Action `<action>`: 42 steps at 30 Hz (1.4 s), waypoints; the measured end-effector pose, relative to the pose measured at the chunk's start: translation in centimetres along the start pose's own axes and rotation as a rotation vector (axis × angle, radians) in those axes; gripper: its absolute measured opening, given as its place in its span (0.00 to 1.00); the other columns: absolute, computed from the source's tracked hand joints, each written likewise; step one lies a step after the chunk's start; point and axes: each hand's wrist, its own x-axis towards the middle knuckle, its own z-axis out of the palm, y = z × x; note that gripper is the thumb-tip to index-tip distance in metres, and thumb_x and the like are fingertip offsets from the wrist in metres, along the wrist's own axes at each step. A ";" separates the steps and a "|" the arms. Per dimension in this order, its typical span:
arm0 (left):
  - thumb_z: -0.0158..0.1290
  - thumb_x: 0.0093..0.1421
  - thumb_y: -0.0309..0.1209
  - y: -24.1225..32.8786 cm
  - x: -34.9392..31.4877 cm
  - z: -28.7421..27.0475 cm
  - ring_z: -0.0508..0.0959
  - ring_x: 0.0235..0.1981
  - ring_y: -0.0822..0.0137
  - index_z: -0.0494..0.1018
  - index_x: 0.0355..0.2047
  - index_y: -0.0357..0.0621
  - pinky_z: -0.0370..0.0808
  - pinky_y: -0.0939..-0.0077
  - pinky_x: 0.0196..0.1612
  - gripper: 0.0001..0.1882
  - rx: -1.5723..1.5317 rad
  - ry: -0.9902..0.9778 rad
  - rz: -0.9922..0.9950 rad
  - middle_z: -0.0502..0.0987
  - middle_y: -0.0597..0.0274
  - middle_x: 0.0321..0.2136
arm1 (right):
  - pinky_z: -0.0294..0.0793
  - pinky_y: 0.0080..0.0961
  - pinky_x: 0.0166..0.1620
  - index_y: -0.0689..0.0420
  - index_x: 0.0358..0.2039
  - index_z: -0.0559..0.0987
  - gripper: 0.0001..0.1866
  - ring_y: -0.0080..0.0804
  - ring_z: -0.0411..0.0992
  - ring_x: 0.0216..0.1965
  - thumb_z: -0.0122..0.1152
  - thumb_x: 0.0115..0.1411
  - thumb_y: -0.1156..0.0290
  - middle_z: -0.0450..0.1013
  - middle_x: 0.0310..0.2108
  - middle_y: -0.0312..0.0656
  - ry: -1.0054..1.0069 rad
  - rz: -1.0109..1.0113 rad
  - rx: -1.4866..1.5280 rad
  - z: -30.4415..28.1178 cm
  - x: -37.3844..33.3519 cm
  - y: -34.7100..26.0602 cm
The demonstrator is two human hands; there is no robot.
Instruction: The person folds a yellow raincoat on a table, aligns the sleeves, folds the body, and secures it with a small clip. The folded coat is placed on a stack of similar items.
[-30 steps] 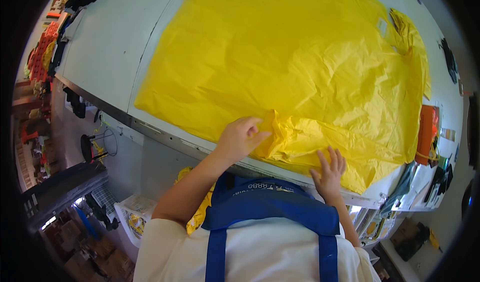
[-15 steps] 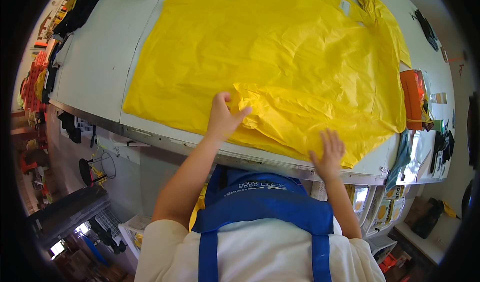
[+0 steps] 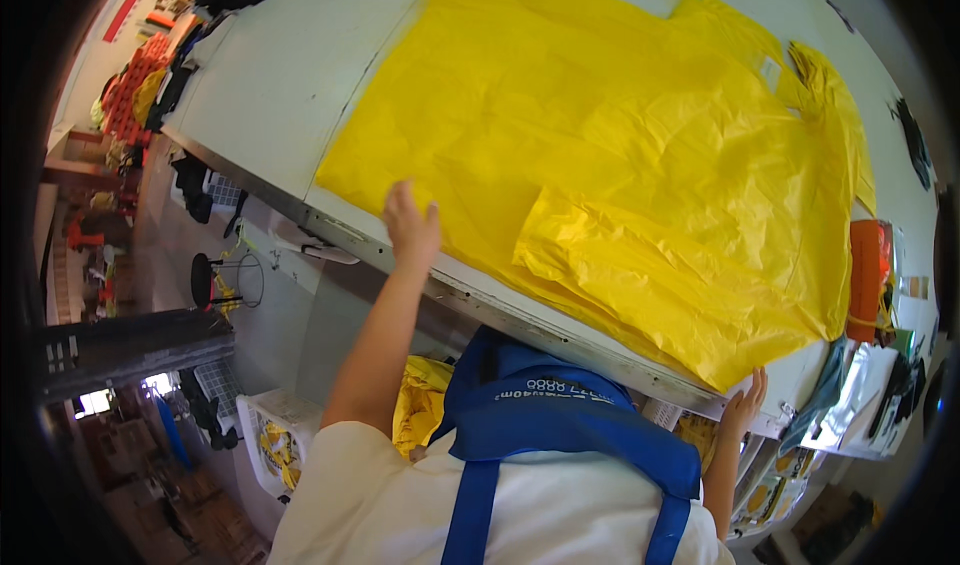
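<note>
A large yellow raincoat-like garment (image 3: 560,95) of thin, shiny material is spread over the table, with one sleeve (image 3: 620,265) laid back across its body along the near side. The other sleeve (image 3: 830,115) lies bunched at the far right, next to a small pale label (image 3: 769,73). My left hand (image 3: 410,227) is at the garment's near left edge, thumb apart from the fingers, grasping nothing. At the table's front edge, beside the garment's near right corner, my right hand (image 3: 743,405) is open with fingers extended; whether it touches the fabric I cannot tell.
The pale table (image 3: 270,95) has a metal front edge (image 3: 345,233). To the right of the garment lie an orange-red object (image 3: 868,275), a teal cloth (image 3: 818,400) and dark items (image 3: 905,390). Below the table at left stand a white bin (image 3: 275,425) and a round stool (image 3: 203,281).
My left hand has left the folded sleeve's end and moved left to the garment's near edge. My right hand has moved off the fabric to the right, by the table edge. The view has tilted.
</note>
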 end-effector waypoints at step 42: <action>0.52 0.57 0.37 23.6 2.9 4.6 0.64 0.55 0.49 0.63 0.58 0.53 0.61 0.55 0.58 0.28 -0.246 -0.529 0.821 0.62 0.52 0.57 | 0.60 0.43 0.54 0.52 0.52 0.69 0.21 0.44 0.62 0.55 0.50 0.62 0.56 0.68 0.50 0.43 0.194 0.093 -0.234 1.9 20.9 -5.5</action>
